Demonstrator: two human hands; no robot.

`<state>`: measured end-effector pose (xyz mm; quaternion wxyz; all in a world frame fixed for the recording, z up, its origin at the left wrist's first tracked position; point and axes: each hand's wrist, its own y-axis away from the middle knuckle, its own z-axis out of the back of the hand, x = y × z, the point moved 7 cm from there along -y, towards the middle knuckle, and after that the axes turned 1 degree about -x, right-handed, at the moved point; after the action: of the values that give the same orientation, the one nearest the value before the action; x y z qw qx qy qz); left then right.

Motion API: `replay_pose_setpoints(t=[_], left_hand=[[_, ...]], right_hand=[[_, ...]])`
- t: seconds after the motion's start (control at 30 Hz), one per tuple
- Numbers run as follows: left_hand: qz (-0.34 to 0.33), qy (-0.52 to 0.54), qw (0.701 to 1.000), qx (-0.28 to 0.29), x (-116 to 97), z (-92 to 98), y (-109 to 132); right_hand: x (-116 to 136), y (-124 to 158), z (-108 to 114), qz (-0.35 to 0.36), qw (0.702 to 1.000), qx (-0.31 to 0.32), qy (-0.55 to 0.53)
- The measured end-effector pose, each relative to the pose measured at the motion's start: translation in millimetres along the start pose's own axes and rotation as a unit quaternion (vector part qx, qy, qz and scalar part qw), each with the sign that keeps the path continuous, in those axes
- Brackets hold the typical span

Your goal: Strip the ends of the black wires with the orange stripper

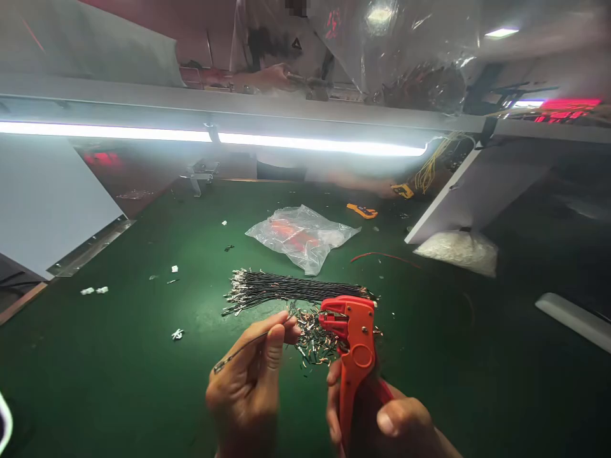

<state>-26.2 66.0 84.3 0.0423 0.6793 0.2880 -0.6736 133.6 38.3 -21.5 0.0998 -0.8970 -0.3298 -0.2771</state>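
Between the thumb and fingers of my left hand (255, 369) is a thin black wire (243, 348), with a metal terminal at its lower left end. My right hand (405, 420) is wrapped round the handles of a red-orange wire stripper (356, 356), its jaws pointing left toward the wire, a short gap apart. Behind both hands lies a bundle of black wires (291, 286), terminals on the left and bare copper ends on the right. A pile of cut insulation and copper scraps (315, 337) lies below the stripper's jaws.
A clear plastic bag (305, 238) with something orange inside lies behind the bundle. Yellow-handled pliers (363, 211), a red wire (384, 255) and a bag of white pieces (458, 251) are farther right. Small white connectors (177, 334) lie left. A co-worker's hand (267, 77) shows beyond the shelf.
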Motion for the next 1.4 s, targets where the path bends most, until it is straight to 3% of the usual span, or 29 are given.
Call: replay_pose_setpoints(t=[0.23, 0.3, 0.47, 0.53, 0.67, 0.83, 0.97, 1.03, 1.07, 1.17, 1.27, 1.4], left_hand=[[-0.093, 0.028, 0.995, 0.039, 3.9, -2.5, 7.2], [-0.072, 0.023, 0.996, 0.039, 7.4, -5.0, 10.6], [0.021, 0.008, 1.000, -0.019, 21.6, -2.6, 18.5], [-0.021, 0.006, 1.000, -0.003, 17.8, -2.2, 16.7], [-0.183, -0.053, 0.981, 0.028, -0.4, -0.3, 13.7], [-0.239, -0.152, 0.959, -0.028, -6.7, 1.3, 19.6], [-0.234, -0.158, 0.959, -0.020, -5.0, -1.1, 22.0], [-0.227, -0.152, 0.962, -0.011, -4.2, -1.4, 21.0], [-0.225, -0.148, 0.963, -0.013, -4.2, -0.9, 20.6], [-0.220, -0.144, 0.965, -0.023, -4.7, -0.2, 20.7], [-0.207, -0.155, 0.966, -0.023, -3.2, -1.2, 21.9], [-0.204, -0.178, 0.963, -0.016, -3.0, -2.0, 24.1]], right_hand=[[-2.9, 1.6, -1.7, 0.020, 1.000, 0.002, -0.001], [-5.0, 0.7, 1.9, 0.030, 0.999, -0.006, 0.016], [-7.1, 5.1, 4.1, 0.023, 0.995, -0.046, 0.082], [-6.3, 8.6, 0.3, -0.018, 0.992, -0.085, 0.090], [-3.0, 11.8, -12.1, -0.034, 0.994, -0.081, 0.062], [-18.6, 5.2, 4.9, 0.017, 0.996, -0.021, 0.083], [-21.0, 1.9, 4.7, 0.039, 0.994, 0.027, 0.094], [-17.0, 4.9, -1.1, 0.011, 0.995, 0.003, 0.102], [-15.4, 7.7, 0.7, -0.016, 0.994, -0.050, 0.100], [-10.4, 14.4, -6.2, -0.046, 0.990, -0.084, 0.101], [-11.9, 11.9, -4.1, -0.022, 0.993, -0.065, 0.098], [-22.4, 2.6, 1.5, 0.024, 0.994, 0.015, 0.101]])
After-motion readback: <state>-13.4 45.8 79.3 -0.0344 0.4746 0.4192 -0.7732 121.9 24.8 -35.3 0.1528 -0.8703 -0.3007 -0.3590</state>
